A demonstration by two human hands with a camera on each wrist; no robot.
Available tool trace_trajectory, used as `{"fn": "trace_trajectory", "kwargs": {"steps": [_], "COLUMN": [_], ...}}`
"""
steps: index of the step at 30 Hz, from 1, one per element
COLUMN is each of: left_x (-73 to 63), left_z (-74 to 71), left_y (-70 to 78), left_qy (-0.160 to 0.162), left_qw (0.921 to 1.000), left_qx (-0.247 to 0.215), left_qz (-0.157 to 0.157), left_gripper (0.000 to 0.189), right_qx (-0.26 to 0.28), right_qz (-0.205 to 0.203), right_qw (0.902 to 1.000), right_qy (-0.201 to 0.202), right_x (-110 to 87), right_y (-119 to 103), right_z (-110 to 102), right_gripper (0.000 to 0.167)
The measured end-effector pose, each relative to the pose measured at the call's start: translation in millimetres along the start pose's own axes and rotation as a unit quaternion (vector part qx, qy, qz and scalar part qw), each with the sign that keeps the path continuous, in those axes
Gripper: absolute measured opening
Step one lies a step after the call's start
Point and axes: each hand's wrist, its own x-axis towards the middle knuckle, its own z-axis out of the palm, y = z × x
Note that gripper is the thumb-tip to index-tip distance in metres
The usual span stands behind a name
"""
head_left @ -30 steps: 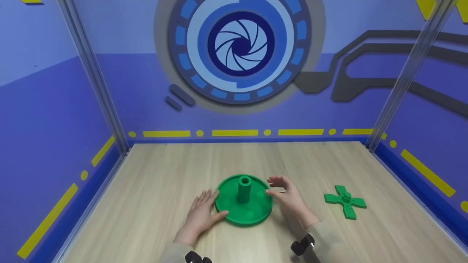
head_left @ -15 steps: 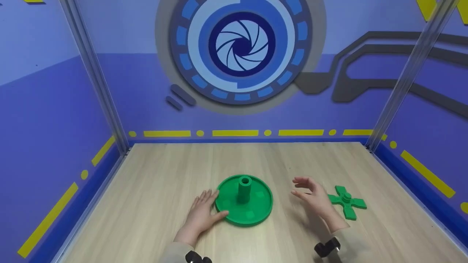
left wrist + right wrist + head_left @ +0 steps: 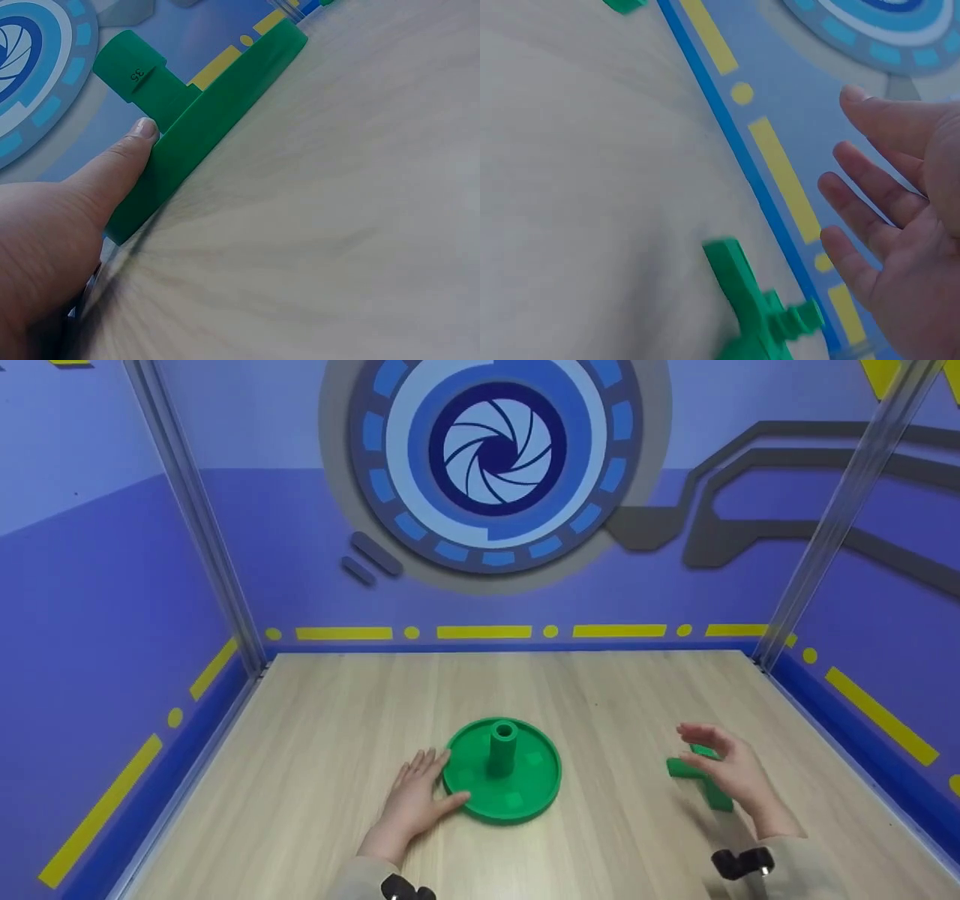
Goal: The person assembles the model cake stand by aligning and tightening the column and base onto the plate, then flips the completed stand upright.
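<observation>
Where blue walls border the worktop, the left hand spreads against a dish, the right near a cross.

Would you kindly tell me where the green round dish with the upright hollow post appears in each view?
Head: the green round dish is at lower centre, with the left hand at its rim.
Left wrist: the dish slants up from left of centre to near the top edge.
Right wrist: only a green sliver at top left, probably the dish.
Shared landmark: the blue circular wall emblem.
</observation>
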Motion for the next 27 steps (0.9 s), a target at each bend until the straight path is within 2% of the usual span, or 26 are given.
{"fn": "trace_trajectory", "kwargs": {"steps": [6, 11, 14, 23, 27], "left_x": [-0.2, -0.1, 0.0, 0.2, 0.3], "left_z": [0.5, -0.2, -0.2, -0.1, 0.1], "left_y": [-0.7, -0.5, -0.2, 0.1, -0.4], "left_qy": [-0.001, 0.001, 0.001, 0.005, 0.005], "left_qw": [1.0000, 1.0000, 0.9999, 0.9999, 0.9999], "left_qx": [-0.002, 0.003, 0.008, 0.013, 0.015], "left_qz": [-0.002, 0.004, 0.006, 0.005, 0.006], "left_gripper": [0.091, 0.091, 0.091, 0.091, 0.091], "right_qx": [-0.002, -0.031, -0.028, 0.025, 0.012], "right_qz": [0.028, 0.108, 0.143, 0.205, 0.210], "right_qw": [0.9996, 0.9937, 0.9892, 0.9763, 0.9754], "right_qy": [0.004, -0.011, -0.019, -0.063, -0.067], "right_x": [-7.0, -10.9, -12.6, -10.6, -10.7], "right_y": [18.0, 36.0, 47.1, 68.6, 71.5], "right_z": [-31.5, -45.9, -50.0, -51.8, -47.0], "right_gripper": [0.052, 0.062, 0.065, 0.071, 0.074]}}
